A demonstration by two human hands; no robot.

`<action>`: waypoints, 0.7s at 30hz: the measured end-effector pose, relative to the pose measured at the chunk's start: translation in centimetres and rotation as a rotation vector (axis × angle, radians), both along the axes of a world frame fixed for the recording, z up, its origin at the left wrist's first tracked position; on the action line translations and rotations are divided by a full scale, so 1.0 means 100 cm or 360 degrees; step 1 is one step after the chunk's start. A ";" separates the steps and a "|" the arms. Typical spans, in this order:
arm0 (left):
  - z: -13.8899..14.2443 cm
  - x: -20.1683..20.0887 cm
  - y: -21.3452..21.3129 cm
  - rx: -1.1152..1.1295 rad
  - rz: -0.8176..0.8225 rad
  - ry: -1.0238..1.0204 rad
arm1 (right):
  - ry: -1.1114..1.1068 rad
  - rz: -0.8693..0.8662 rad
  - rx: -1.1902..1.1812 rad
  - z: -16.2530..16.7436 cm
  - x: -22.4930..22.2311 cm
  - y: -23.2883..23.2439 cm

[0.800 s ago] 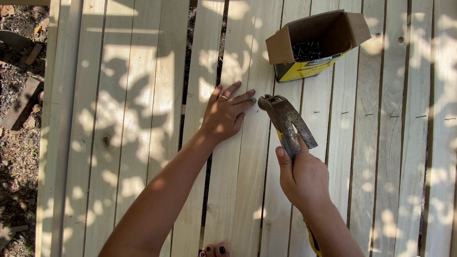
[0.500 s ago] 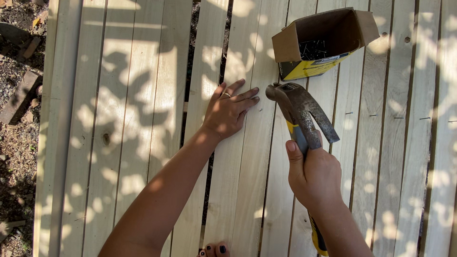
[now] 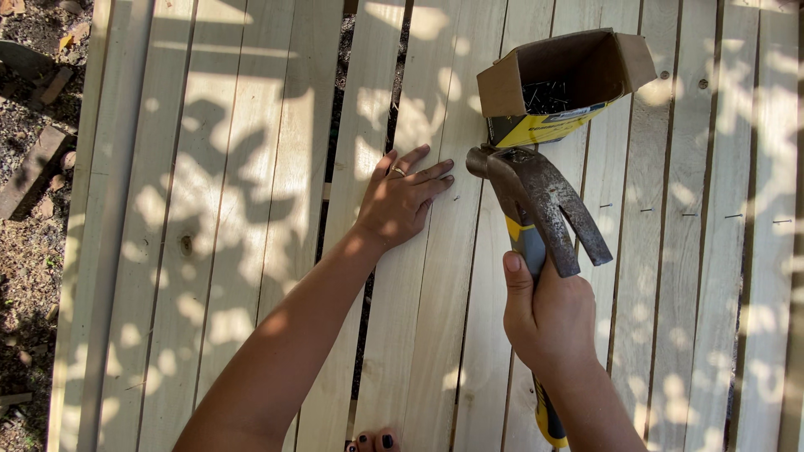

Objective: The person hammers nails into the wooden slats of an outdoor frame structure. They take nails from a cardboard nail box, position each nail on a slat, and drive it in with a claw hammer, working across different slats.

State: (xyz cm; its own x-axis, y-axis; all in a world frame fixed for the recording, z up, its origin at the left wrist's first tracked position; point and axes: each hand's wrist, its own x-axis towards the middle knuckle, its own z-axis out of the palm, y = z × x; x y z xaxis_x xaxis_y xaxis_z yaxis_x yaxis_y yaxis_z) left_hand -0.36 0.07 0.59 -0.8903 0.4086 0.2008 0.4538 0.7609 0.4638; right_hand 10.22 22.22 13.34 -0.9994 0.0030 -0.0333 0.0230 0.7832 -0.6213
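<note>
My right hand [image 3: 548, 314] is closed around the grey and yellow handle of a rusty claw hammer [image 3: 536, 201], gripping it high up near the head, thumb laid along the shaft, with the head raised just above the boards. Beyond the grip and a little to its left, my left hand [image 3: 402, 201] lies flat and open on a pale wooden slat [image 3: 419, 301], fingers spread and holding nothing, pressing the board down. Just past those fingertips, between them and the hammer face, I can make out a small dark mark that looks like a nail [image 3: 456, 199] standing in the slat, though it is too small for me to be sure. Straight ahead of the hammer head sits an open cardboard box of nails [image 3: 557, 88], yellow on its side, resting on the slats. I judge the step in hand to be the driving of that nail, with the hammer poised over it. The next move, as I read it, calls for a short, square blow onto the nail head, and for the left fingertips to stay clear of the strike, since they lie close beside it.
</note>
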 end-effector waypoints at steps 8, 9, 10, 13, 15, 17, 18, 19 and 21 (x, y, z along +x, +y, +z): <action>0.003 0.000 -0.001 -0.0051 0.0010 0.0032 | -0.0381 -0.0125 0.0196 -0.010 -0.026 -0.025; 0.002 0.001 -0.002 -0.0036 0.0000 0.0045 | -0.0358 -0.0152 0.0147 -0.006 -0.023 -0.021; 0.002 0.002 -0.001 -0.0034 -0.0006 0.0025 | -0.0233 -0.0112 0.0101 -0.003 -0.018 -0.017; 0.001 0.000 0.000 -0.0031 -0.0002 0.0023 | -0.0118 -0.0041 0.0158 -0.002 -0.009 -0.014; 0.002 0.001 -0.001 -0.0030 -0.0003 0.0020 | -0.0467 -0.0093 0.0453 -0.010 -0.010 -0.022; 0.002 0.003 -0.002 -0.0072 -0.0007 -0.0016 | -0.0581 -0.0085 0.0405 -0.015 -0.015 -0.028; 0.002 0.003 -0.003 -0.0093 -0.0015 -0.0023 | -0.0627 -0.0088 0.0380 -0.017 -0.019 -0.029; 0.001 0.000 -0.003 -0.0059 -0.0009 0.0029 | -0.0583 -0.0129 0.0334 -0.017 -0.025 -0.028; 0.001 0.002 -0.004 0.0009 0.0008 0.0072 | -0.0553 -0.0197 0.0248 -0.015 -0.027 -0.021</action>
